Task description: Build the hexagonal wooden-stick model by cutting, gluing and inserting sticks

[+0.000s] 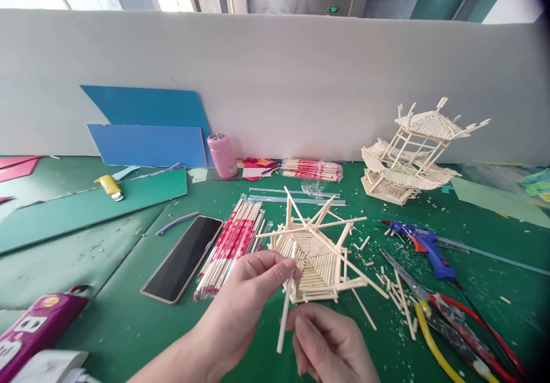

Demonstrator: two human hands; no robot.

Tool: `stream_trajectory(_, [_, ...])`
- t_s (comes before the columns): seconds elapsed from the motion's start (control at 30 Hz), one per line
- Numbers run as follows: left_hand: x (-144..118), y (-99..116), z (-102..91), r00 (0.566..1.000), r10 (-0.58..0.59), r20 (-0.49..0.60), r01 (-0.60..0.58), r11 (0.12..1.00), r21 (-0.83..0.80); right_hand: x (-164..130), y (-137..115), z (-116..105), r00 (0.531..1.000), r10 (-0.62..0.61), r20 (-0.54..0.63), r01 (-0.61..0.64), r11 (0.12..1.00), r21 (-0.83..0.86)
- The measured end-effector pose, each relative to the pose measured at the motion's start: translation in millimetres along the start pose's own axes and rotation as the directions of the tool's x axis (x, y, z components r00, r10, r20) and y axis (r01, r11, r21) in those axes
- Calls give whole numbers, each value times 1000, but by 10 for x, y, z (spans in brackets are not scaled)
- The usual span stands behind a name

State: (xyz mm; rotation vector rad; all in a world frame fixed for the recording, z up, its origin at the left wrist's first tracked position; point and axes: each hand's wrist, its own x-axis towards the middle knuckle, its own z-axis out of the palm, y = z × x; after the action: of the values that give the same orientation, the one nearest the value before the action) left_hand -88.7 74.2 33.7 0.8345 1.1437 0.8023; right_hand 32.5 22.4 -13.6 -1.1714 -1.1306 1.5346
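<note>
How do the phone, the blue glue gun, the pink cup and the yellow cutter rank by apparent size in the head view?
1. phone
2. blue glue gun
3. pink cup
4. yellow cutter
The cup and cutter lie farther back, so their ranks are unsure.

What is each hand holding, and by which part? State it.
The left hand pinches a wooden stick near its upper end. The right hand holds nothing visible.

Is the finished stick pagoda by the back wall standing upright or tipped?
Tipped. The stick pagoda leans to the right on the green table, its posts slanted and roof tiers askew.
</note>
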Motion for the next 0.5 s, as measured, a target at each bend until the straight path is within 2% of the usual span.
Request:
stream_trajectory(0.1, [27, 30, 34, 1000, -20, 20, 20, 1000, 5, 78, -67, 51, 999, 26, 27, -31, 979, 203])
stream_trajectory(0.23, [42, 98, 87, 1000, 2, 11, -2, 1000, 26, 103, -161, 60, 999, 41, -13, -35, 947, 320])
stream_trajectory(0.4, [70, 187, 126, 999, 42, 17, -44, 990, 135, 187, -169, 29, 998, 1, -68, 22, 943, 333])
stream_trajectory(0.5, [92, 227, 128, 994, 82, 66, -94, 972, 217, 249, -138, -3, 996, -75, -44, 85, 955, 284])
